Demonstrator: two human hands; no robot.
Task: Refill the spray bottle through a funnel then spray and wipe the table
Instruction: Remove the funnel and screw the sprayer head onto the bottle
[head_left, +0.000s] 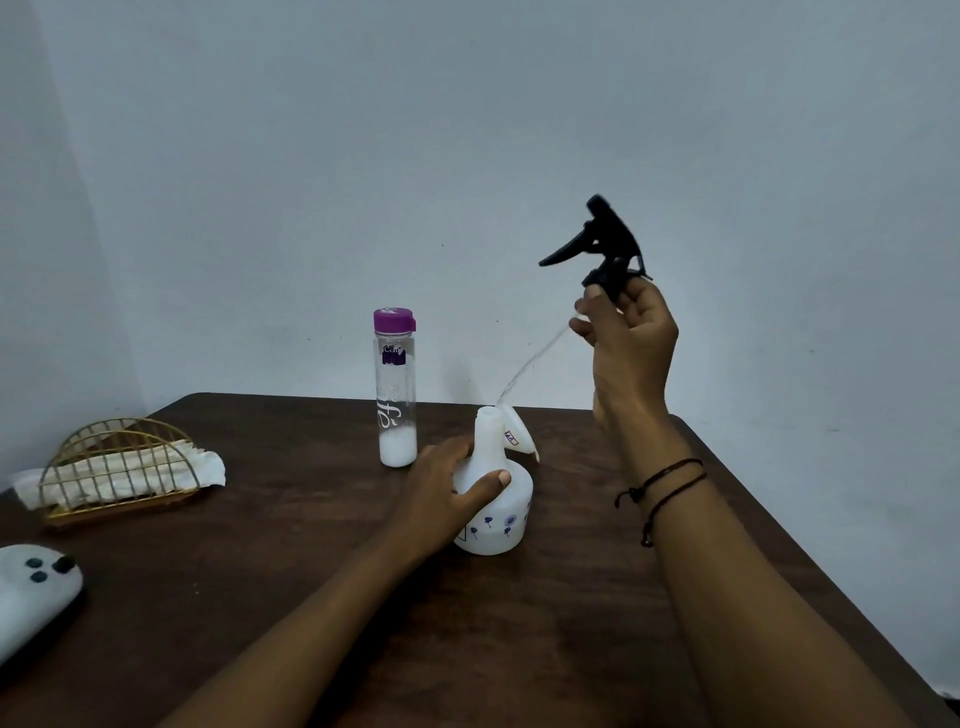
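A white spray bottle (498, 514) with small purple flowers stands uncapped on the dark wooden table (311, 597). My left hand (447, 483) grips its body. My right hand (626, 338) holds the black trigger sprayer head (597, 244) up in the air, right of the bottle. Its clear dip tube (535, 358) slants down toward the bottle's open neck. A white funnel (517, 434) lies tilted just behind the bottle. A tall clear bottle (396, 389) with a purple cap stands behind and to the left, with a little white liquid at its bottom.
A gold wire holder (119, 467) with white tissue or cloth sits at the left of the table. A white remote-like device (31, 592) lies at the near left edge. A plain wall rises behind the table.
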